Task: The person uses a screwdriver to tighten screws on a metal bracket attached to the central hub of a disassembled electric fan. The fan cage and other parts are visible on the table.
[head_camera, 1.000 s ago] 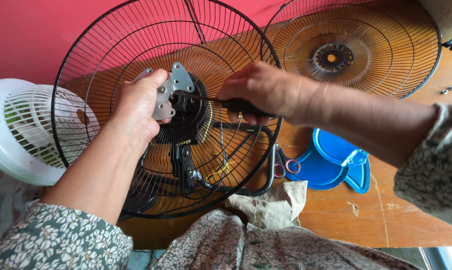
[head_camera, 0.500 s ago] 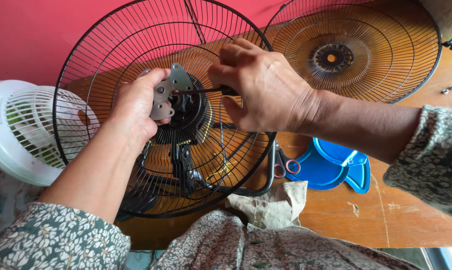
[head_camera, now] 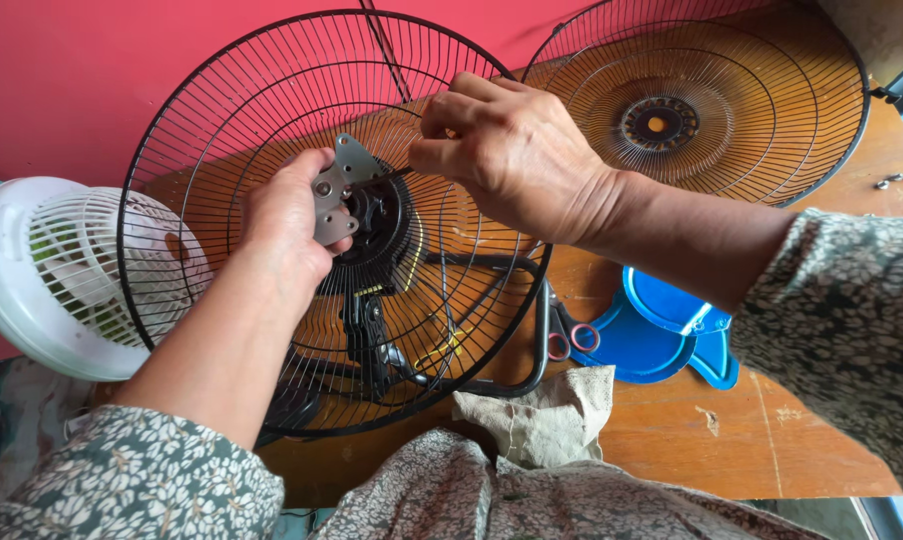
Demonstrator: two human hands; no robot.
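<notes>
Grip, left: our left hand clasps a grey metal bracket with screw holes, pressing it against the motor hub at the centre of the black wire guard.
Grip, right: our right hand is pinched shut on a thin dark tool tip aimed at the bracket's top edge; we cannot tell what kind of tool it is.
Nearest item: a crumpled beige rag lies at the table's near edge, just under the guard's rim.
Beside it: small pink-handled scissors touch a blue fan blade lying flat on the wooden table.
Left side: a small white fan sits partly behind the guard.
Far item: a second black wire guard leans against the wall, apart from the first.
Far right: loose screws rest on the table.
State of work, our judgement: blade and front guard are off; bracket and motor are not yet parted from the rear guard.
</notes>
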